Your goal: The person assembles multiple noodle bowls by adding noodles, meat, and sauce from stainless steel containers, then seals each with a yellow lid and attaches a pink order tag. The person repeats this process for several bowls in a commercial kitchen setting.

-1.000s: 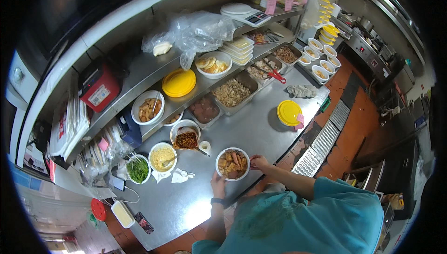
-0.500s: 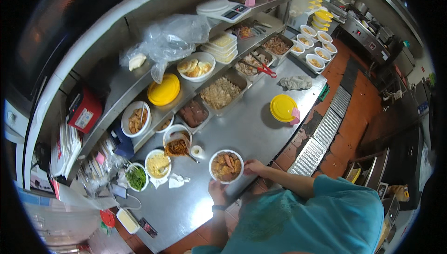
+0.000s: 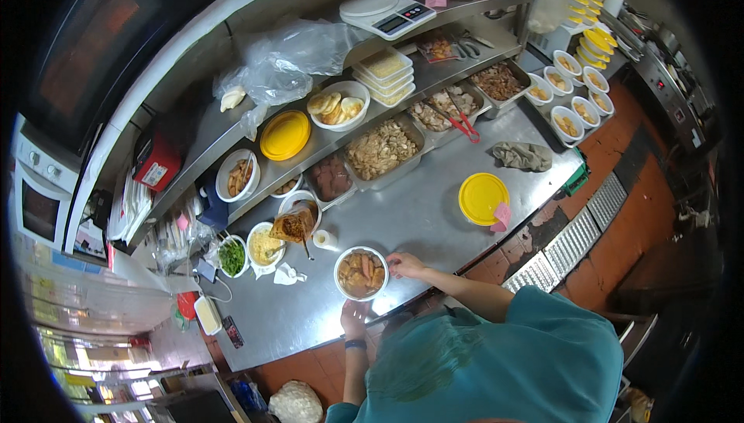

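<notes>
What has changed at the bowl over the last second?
Little: the view shifted, but both hands stay on the white bowl of food, the left hand at its near rim and the right hand at its right side. The yellow lid stays put.

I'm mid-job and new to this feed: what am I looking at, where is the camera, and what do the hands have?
There is no machine here: a person in a teal top works with two bare hands. The single view comes from a wide fisheye camera on the head, looking down, so straight edges bend near the rim. The surface is a steel counter. The left hand rests at the near rim of a white bowl of food; the right hand touches its right rim. Whether either has a closed grip is too small to tell. Nearby sit a bowl of chopped greens, a yellow lid, a grey cloth and metal trays of ingredients.
</notes>
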Action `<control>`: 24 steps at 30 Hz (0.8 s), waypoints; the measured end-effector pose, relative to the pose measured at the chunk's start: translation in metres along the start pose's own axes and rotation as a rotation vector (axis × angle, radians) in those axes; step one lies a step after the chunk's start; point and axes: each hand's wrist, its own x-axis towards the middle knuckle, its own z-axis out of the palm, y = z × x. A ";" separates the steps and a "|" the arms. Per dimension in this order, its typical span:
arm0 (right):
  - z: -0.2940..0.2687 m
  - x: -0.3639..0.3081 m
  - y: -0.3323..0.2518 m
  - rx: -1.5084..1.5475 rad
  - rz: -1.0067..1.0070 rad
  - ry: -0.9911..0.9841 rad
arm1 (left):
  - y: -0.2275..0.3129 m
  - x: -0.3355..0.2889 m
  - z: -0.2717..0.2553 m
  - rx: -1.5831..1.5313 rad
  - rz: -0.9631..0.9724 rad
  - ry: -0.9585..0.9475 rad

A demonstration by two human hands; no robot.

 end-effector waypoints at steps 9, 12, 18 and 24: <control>0.015 0.016 -0.003 -0.147 0.004 -0.120 | 0.022 0.005 -0.008 -0.138 -0.102 0.167; 0.023 0.011 -0.006 -0.424 -0.185 0.010 | 0.031 0.008 -0.017 -0.041 -0.092 0.095; -0.010 0.014 -0.107 -0.728 -0.473 0.528 | 0.039 0.013 -0.032 0.127 -0.068 0.017; -0.094 0.058 -0.309 -0.794 -0.960 0.900 | 0.045 -0.015 -0.033 0.117 0.051 0.081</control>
